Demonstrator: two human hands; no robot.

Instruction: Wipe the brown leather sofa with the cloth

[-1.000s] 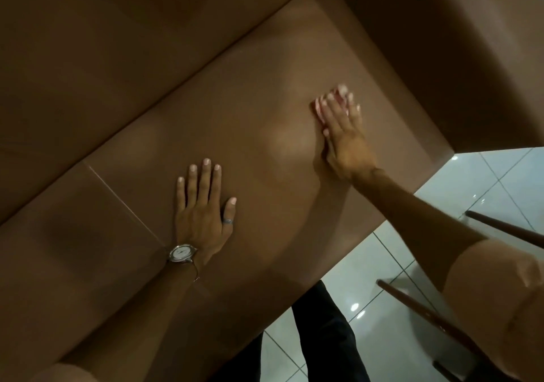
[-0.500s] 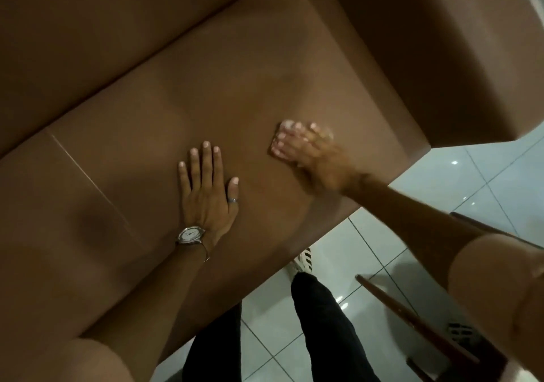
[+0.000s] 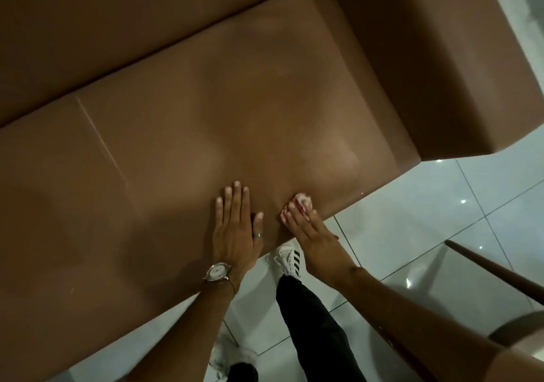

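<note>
The brown leather sofa [image 3: 235, 110] fills most of the head view, its seat cushion running diagonally. My left hand [image 3: 235, 228] lies flat on the seat near the front edge, fingers spread, with a watch on the wrist and a ring. My right hand [image 3: 306, 231] presses a small whitish-pink cloth [image 3: 303, 202] onto the seat right at the front edge. Only a bit of the cloth shows beyond my fingertips; the remainder is hidden under the hand.
The sofa's armrest [image 3: 441, 57] rises at the upper right. Glossy white floor tiles [image 3: 441, 219] lie below the seat edge. My black trouser leg and striped sneaker [image 3: 290, 259] stand near the sofa front. A dark wooden chair rail [image 3: 497, 269] crosses the lower right.
My right hand has slid with the cloth from the back of the seat near the armrest down to the front edge. My left hand stays flat on the seat.
</note>
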